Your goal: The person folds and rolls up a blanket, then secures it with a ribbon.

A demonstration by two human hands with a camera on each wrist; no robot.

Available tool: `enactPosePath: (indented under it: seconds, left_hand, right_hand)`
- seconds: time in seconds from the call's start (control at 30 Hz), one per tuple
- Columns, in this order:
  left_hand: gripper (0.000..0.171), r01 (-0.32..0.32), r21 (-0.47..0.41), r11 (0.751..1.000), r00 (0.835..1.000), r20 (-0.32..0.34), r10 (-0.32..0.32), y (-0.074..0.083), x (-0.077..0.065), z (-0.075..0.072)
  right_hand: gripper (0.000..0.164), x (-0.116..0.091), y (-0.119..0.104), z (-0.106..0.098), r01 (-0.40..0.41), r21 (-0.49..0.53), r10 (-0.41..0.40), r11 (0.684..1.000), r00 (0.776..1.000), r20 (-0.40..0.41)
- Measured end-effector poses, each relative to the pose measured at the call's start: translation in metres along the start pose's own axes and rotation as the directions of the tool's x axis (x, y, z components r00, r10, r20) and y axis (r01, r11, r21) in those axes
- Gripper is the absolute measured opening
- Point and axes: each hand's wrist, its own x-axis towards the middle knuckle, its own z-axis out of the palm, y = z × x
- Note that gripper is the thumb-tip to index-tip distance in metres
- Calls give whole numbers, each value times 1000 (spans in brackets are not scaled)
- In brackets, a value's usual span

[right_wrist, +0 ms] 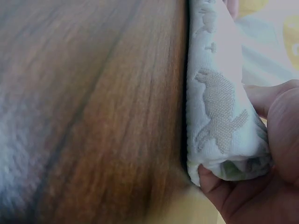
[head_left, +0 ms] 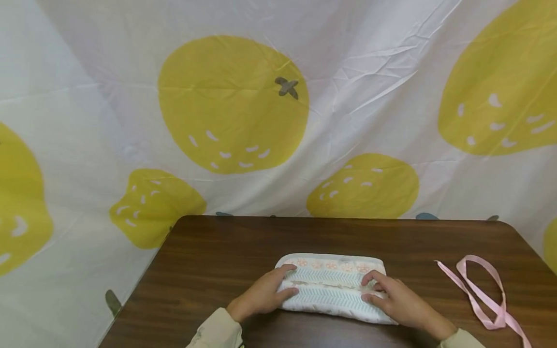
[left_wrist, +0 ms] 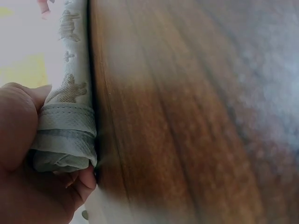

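Observation:
A folded towel (head_left: 332, 275) lies on the table, white with blue-grey chevron bands and a row of pinkish flowers. Two folded sections meet along a line across its middle. My left hand (head_left: 263, 292) grips its left end, thumb over the near part and fingers over the far part. At the opposite end, my right hand (head_left: 398, 299) holds the cloth with bent fingers. In the left wrist view, stitched edges of the towel (left_wrist: 67, 116) show beside the thumb. The right wrist view shows a beige animal pattern on the towel's side (right_wrist: 219, 107) and a fingertip tucked under its lower edge.
A pink ribbon (head_left: 485, 309) lies in a loose loop on the right side of the brown wooden table (head_left: 209, 251). Behind the table's far edge hangs a white curtain (head_left: 330, 121) printed with yellow fruit.

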Motion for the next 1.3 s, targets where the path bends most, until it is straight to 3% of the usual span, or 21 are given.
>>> enactPosePath:
  seconds: [0.33,0.53,0.73,0.83,0.9,1.03,1.07,1.13,1.17,1.23,1.3]
  left_hand:
    - [53,10,-32,999,1000,-10,-11,-1,-1,1]
    - [52,23,-53,998,1000,-3,-23,-2,-2,2]
    - [51,22,-26,999,1000,-21,-23,2,-2,2]
    - [49,26,12,1000,998,-53,-26,6,-2,1]
    - [47,40,63,997,996,-81,-35,9,-2,2]
    - [44,72,203,977,989,-141,-44,15,-3,6]
    - [43,73,245,967,986,-160,-34,15,-3,8]
    - [42,64,312,948,978,-207,2,17,-4,10]
    - [41,52,344,938,972,-235,32,18,-4,11]
    - [38,15,405,914,952,-284,110,18,-5,14]
    - [34,-35,453,891,927,-318,198,19,-5,16]
  right_hand:
    - [19,-1,-3,1,-32,15,32,999,999,-7]
    - [17,-3,-5,2,-32,-70,29,997,998,-51]
    - [17,-6,-7,6,43,-175,-63,984,992,-109]
    - [19,-8,-10,9,84,-264,-125,961,982,-143]
    - [22,-8,-12,11,93,-375,-169,922,970,-175]
    - [30,-6,-16,15,140,-624,-341,769,915,-215]
    - [27,-5,-17,16,158,-665,-385,730,899,-210]
    - [5,-3,-19,19,206,-727,-475,655,860,-185]
    - [11,-2,-21,21,228,-748,-509,624,844,-167]
    - [40,-1,-24,24,256,-791,-563,556,816,-132]
    - [59,-2,-27,27,266,-819,-591,509,799,-107]
